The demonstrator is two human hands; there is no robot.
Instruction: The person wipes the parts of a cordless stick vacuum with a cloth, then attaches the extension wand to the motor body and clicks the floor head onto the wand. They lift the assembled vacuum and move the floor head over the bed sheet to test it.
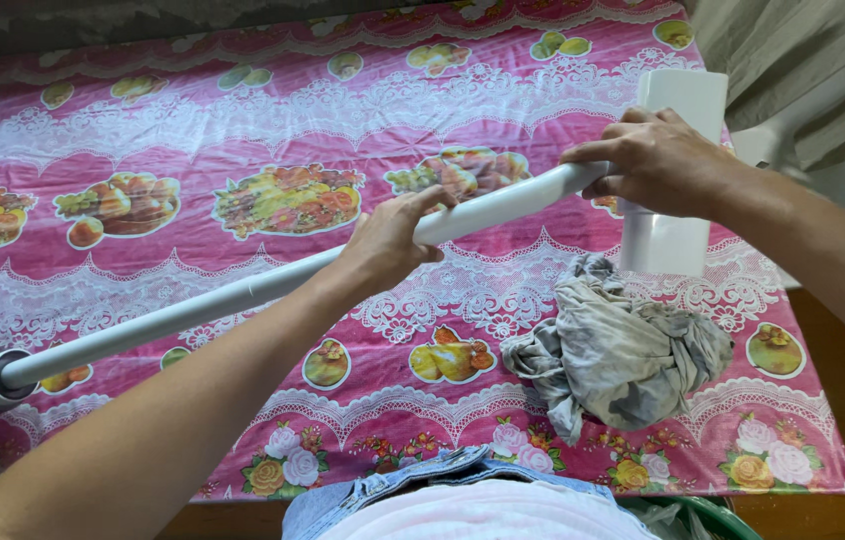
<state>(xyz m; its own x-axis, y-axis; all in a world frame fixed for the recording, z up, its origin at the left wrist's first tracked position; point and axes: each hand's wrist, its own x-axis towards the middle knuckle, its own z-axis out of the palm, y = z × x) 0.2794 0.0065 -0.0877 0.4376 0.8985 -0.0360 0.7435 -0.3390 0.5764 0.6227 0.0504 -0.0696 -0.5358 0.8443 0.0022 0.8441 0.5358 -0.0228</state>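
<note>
Now both hands on long white tube [243, 292] over tabletop [193, 130]: left hand [393, 240] clenched mid-tube, right hand [658, 160] gripping end at white housing [678, 110]. Crumpled grey rag [618, 350] below right hand, untouched.

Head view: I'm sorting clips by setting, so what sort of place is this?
Probably a home, at a household table. A glossy pink plastic tablecloth with fruit and flower prints covers it, a crumpled grey rag lies on it, and beige curtain fabric hangs behind.
</note>
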